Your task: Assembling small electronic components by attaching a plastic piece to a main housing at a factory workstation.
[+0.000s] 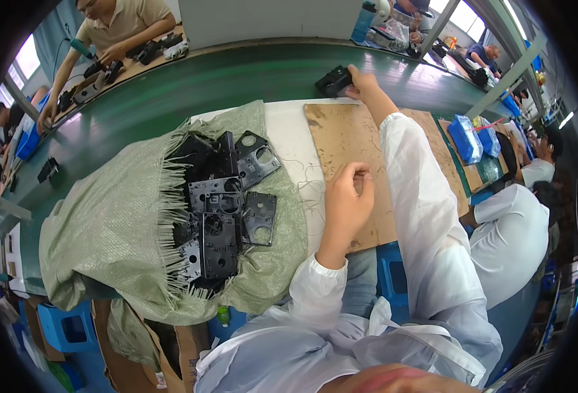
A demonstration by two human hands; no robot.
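Note:
My right hand (362, 85) reaches far out over the green conveyor belt (263, 73) and grips a black plastic housing (333, 81) by its right side. Closer to me, my left hand (350, 202) hovers over the left part of a worn wooden board (381, 190), its fingers loosely curled and nothing visible in them. Left of that hand, a woven green-grey sack (112, 223) lies with its frayed mouth open. Several black plastic panels (220, 239) with round cut-outs spill from it in a pile.
Another black part (49, 169) rests on the belt at the left. Blue bins (464, 139) stand right of the board. Co-workers sit across the belt and on my right, one white sleeve (508, 245) close by. Below are a blue stool (68, 329) and a cardboard box (122, 347).

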